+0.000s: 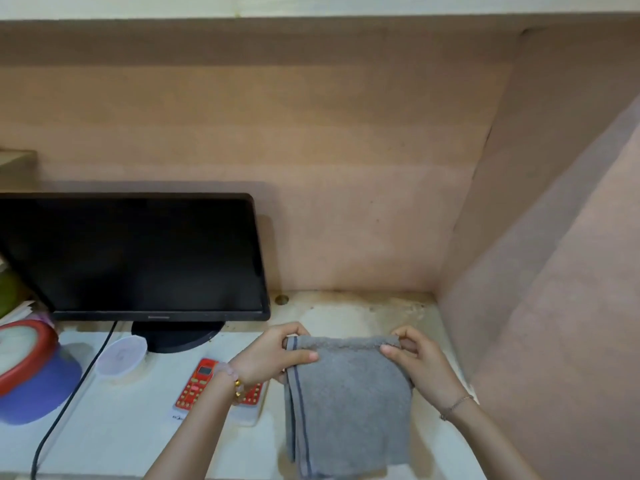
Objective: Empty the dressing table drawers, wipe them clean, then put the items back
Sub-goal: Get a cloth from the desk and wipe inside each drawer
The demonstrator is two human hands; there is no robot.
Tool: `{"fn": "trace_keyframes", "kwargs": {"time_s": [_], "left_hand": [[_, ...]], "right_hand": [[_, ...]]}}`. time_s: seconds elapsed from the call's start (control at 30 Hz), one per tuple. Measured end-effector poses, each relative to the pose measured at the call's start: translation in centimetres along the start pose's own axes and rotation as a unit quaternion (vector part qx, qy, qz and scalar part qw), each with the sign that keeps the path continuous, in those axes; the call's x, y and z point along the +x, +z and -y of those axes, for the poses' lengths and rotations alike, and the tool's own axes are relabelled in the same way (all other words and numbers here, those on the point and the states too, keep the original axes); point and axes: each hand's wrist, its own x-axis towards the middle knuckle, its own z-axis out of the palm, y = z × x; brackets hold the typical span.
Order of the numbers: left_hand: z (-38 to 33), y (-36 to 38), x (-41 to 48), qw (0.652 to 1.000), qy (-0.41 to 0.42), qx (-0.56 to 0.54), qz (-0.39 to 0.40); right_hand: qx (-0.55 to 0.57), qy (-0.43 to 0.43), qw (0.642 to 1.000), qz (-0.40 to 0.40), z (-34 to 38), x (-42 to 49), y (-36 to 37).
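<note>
A grey towel with a dark stripe along its left edge hangs folded over the white table top, held up by both hands at its top edge. My left hand pinches the top left corner. My right hand pinches the top right corner. No drawer is in view.
A black monitor on a round stand fills the left side, its cable running down the table. A red remote, a clear lidded tub and a purple bowl with red lid lie left. Pink walls close the back and right.
</note>
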Motion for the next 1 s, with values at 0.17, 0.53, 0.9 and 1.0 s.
{"fn": "trace_keyframes", "kwargs": {"time_s": [0.17,0.53,0.9,1.0], "left_hand": [[4.7,1.3,1.5,0.993,-0.118,0.007,0.031],[10.7,2.6,8.2,0.979,-0.13,0.074,-0.139],[12.6,3.8,10.4,0.968,-0.085,0.134,-0.192],[13.1,3.8,10.6,0.965,-0.079,0.174,-0.181]], "right_hand": [[-0.013,0.126,0.992,0.018,-4.2,0.0,2.1],[-0.106,0.206,0.97,-0.066,-8.9,5.4,3.4],[-0.168,0.216,0.959,-0.069,-11.7,7.5,3.4],[-0.171,0.213,0.96,-0.065,-11.9,7.7,3.3]]}}
